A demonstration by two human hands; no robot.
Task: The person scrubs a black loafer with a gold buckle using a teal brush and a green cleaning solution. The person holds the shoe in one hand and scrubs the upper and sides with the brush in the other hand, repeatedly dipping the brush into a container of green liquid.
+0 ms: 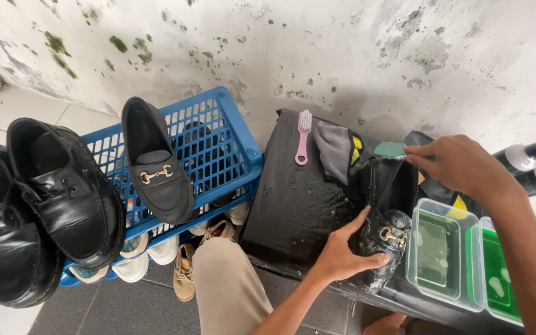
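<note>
Shoes, brushes and tubs counted at a wall-side cleaning spot

Four black shoes: three on the blue basket [231, 133], one soapy loafer [384, 232]; one pink brush [304, 135], two clear tubs [437, 251], two capped bottles [525, 156], two hands.

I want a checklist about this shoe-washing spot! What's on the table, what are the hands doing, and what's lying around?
Surface: black wet mat on a low table.
Job's things: black loafer with gold buckle, soapy at the toe; teal brush at its heel.
Clutter: pink brush, grey cloth, two clear tubs of green liquid, two dark bottles with white caps.
Grippers: left hand grips the loafer's side; right hand holds the teal brush.
Cables: nothing seen.
Surroundings: blue basket carrying black shoes, light shoes beneath, stained white wall.
</note>
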